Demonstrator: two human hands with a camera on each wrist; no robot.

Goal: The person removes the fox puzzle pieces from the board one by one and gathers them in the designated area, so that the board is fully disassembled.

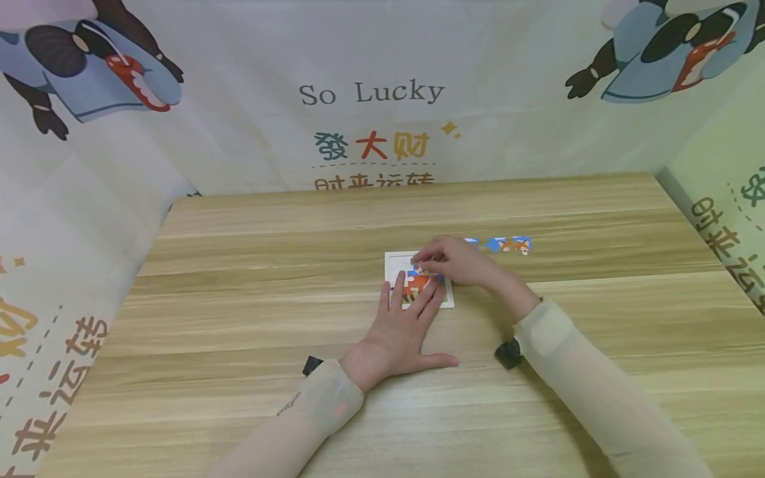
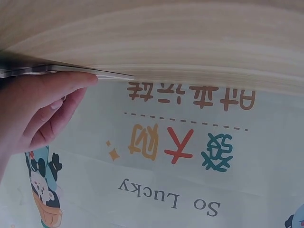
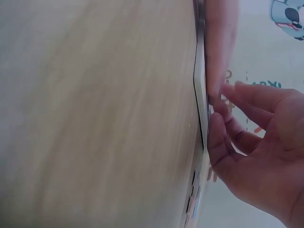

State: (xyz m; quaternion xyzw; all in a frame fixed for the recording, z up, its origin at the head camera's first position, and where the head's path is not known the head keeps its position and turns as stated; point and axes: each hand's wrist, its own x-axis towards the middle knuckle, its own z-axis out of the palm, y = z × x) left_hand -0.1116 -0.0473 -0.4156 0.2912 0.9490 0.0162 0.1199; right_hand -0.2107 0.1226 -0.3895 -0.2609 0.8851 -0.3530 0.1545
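Note:
A small jigsaw puzzle in a white frame (image 1: 389,261) lies on the table, with orange, blue and white pieces in its lower part. My left hand (image 1: 397,338) rests flat with spread fingers over the near side of the frame, thumb out to the right on the wood. Over the frame's upper right, my right hand (image 1: 457,261) pinches a puzzle piece (image 1: 420,269) between thumb and fingers. In the right wrist view, the right fingertips (image 3: 216,118) are right at the frame's edge (image 3: 200,90), close to the left hand's fingers.
Several loose puzzle pieces (image 1: 508,245), blue with orange fox parts, lie in a row behind and right of the frame, partly covered by the right hand. The wooden table (image 1: 239,265) reaches back to a printed cloth backdrop (image 1: 239,86). Dark wrist devices (image 1: 508,354) sit by both cuffs.

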